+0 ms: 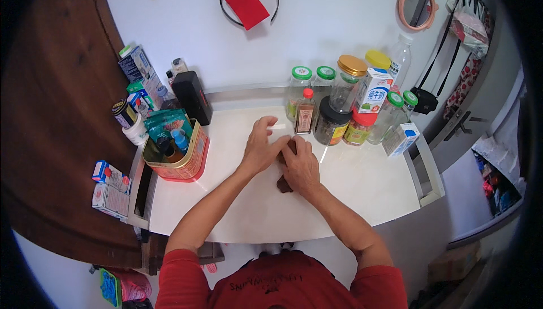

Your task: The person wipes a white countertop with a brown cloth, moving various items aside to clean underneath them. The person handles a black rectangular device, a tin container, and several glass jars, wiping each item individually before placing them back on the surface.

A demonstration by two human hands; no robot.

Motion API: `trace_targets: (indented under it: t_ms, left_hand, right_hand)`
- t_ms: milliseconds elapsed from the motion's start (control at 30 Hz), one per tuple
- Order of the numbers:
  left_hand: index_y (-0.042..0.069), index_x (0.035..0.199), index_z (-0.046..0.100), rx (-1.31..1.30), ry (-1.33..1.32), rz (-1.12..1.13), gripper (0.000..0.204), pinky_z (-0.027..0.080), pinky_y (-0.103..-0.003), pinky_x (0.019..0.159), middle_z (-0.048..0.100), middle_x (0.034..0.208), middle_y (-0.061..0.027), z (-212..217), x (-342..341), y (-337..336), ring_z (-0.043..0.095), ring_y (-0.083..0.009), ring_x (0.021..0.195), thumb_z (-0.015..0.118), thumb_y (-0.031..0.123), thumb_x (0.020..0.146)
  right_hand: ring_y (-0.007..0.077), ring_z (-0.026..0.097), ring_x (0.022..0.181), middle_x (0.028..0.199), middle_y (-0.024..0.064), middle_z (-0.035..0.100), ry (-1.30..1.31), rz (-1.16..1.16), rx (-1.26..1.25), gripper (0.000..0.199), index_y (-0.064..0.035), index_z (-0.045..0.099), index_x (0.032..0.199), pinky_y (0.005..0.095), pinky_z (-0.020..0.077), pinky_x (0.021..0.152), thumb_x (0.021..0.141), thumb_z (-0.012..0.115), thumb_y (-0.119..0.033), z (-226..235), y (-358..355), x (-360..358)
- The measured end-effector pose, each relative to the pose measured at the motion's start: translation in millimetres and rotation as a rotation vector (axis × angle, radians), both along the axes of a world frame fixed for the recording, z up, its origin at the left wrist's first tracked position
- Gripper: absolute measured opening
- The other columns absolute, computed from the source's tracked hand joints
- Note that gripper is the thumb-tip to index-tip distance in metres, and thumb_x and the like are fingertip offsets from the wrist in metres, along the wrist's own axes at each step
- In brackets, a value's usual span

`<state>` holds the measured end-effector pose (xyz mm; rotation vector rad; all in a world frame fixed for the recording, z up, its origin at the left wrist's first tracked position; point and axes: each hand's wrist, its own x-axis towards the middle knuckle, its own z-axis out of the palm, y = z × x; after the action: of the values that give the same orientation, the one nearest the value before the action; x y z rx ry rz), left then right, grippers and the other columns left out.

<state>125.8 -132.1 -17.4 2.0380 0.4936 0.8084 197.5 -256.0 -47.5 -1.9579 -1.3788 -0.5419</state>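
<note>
My right hand (301,168) is closed over a dark brown, soft-looking piece (284,184), perhaps a folded cloth, on the white tabletop (237,213). Part of it pokes out below the palm and a little shows at the fingertips; the rest is hidden. Just to the left, my left hand (261,147) hovers with its fingers curved and apart, the thumb side close to the right fingers. Nothing shows in its grasp. Beyond the hands stands a small flat bottle (305,112) with a red cap and amber label.
Glass jars (345,82) with green, gold and black lids crowd the back right, beside milk cartons (374,91) and a clear plastic bottle (400,60). At left are an oval tin (195,159) holding small bottles and a black case (191,98). A raised rim (432,179) edges the table.
</note>
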Motion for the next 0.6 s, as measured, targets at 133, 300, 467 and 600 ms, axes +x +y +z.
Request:
trace_targets:
  t_ms: [133, 300, 467, 600]
  left_hand:
    - [0.000, 0.117, 0.049, 0.030, -0.184, 0.001, 0.052, 0.049, -0.039, 0.087, 0.055, 0.115, -0.0175, 0, 55, 3, 0.057, -0.0302, 0.102, 0.073, 0.020, 0.077]
    - [0.002, 0.119, 0.049, 0.109, -0.185, 0.085, 0.053, 0.051, -0.034, 0.080, 0.060, 0.108, -0.0111, -9, 86, 4, 0.059, -0.0221, 0.097, 0.074, 0.013, 0.074]
    - [0.002, 0.119, 0.051, 0.107, -0.254, 0.107, 0.046, 0.052, -0.032, 0.077, 0.064, 0.100, -0.0099, -36, 115, 3, 0.064, -0.0177, 0.088, 0.069, 0.007, 0.076]
    - [0.002, 0.111, 0.058, 0.096, -0.207, 0.140, 0.036, 0.050, -0.030, 0.073, 0.064, 0.096, -0.0092, -21, 104, -17, 0.061, -0.0144, 0.082, 0.072, 0.015, 0.081]
  right_hand:
    - [0.0274, 0.053, 0.087, 0.108, 0.0087, 0.050, -0.126, 0.256, -0.228, 0.034, -0.0084, 0.062, 0.105, 0.0392, 0.0480, 0.062, 0.074, 0.066, -0.024, 6, -21, 3]
    - [0.0286, 0.050, 0.085, 0.114, 0.0103, 0.049, -0.135, 0.434, -0.372, 0.046, -0.0073, 0.061, 0.111, 0.0383, 0.0460, 0.069, 0.073, 0.070, -0.031, 26, -89, 0]
    - [0.0281, 0.051, 0.083, 0.113, 0.0090, 0.050, -0.070, 0.518, -0.400, 0.041, -0.0089, 0.061, 0.110, 0.0385, 0.0455, 0.070, 0.074, 0.071, -0.025, 22, -107, 19]
    - [0.0281, 0.055, 0.081, 0.101, 0.0107, 0.053, -0.050, 0.558, -0.238, 0.026, -0.0111, 0.063, 0.096, 0.0408, 0.0463, 0.062, 0.074, 0.071, -0.023, 13, -107, 26]
